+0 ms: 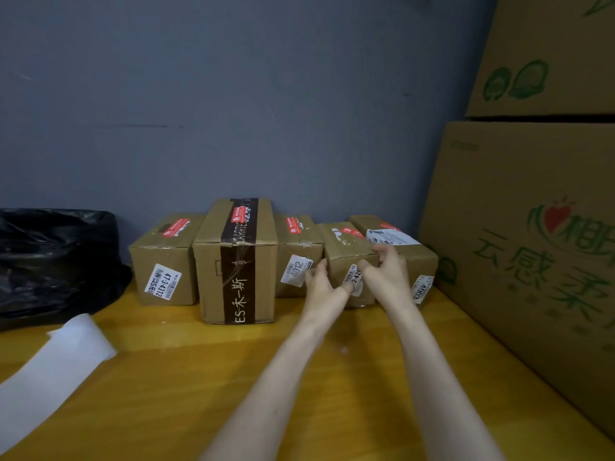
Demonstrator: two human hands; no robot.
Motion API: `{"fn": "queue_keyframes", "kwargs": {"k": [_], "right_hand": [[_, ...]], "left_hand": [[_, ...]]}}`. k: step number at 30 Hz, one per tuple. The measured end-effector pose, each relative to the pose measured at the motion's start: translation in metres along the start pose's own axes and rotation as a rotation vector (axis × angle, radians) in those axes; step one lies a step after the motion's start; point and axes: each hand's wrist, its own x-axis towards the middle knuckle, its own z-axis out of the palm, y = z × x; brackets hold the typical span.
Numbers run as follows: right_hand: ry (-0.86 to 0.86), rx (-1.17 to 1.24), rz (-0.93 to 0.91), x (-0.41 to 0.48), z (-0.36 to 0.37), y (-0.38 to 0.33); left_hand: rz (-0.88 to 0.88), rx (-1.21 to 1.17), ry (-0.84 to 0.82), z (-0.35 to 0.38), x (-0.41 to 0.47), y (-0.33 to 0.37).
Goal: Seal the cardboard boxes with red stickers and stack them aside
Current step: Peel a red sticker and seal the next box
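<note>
Several small cardboard boxes stand in a row against the grey wall, each with a red sticker on top. The fourth box from the left [346, 249] carries a red sticker [351, 232] and a white label on its front. My left hand [321, 284] holds its left front edge, thumb against the front face. My right hand [386, 271] grips its right top corner with curled fingers. To its left are a box labelled 4012 [298, 247], a tall box with a dark tape band [236, 261] and a box at the far left [163, 261]. Another box [419, 257] sits to the right.
Two large printed cartons [532, 227] are stacked at the right edge of the wooden table [166, 394]. A black plastic bag [50, 261] lies at the left. A strip of white backing paper [50, 367] lies on the table's near left.
</note>
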Motion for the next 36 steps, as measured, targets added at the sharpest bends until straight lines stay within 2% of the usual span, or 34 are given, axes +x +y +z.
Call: {"fn": "queue_keyframes", "kwargs": {"k": [5, 9, 22, 29, 33, 36], "right_hand": [[0.016, -0.079, 0.040, -0.001, -0.002, -0.006], [0.011, -0.052, 0.050, -0.003, -0.007, -0.012], [0.093, 0.087, -0.115, -0.030, -0.044, -0.068], [0.072, 0.074, -0.322, -0.067, -0.045, -0.099], [0.076, -0.011, -0.453, -0.094, -0.030, -0.114], [0.105, 0.048, -0.553, -0.117, -0.015, -0.123]], "left_hand": [[-0.004, -0.015, -0.009, 0.000, -0.006, 0.010], [-0.028, -0.047, -0.023, -0.003, -0.008, 0.011], [0.091, -0.204, -0.035, -0.032, -0.039, 0.062], [0.259, -0.123, 0.026, -0.065, -0.062, 0.093], [0.292, -0.048, 0.131, -0.087, -0.074, 0.100], [0.297, -0.005, 0.180, -0.107, -0.080, 0.099]]}}
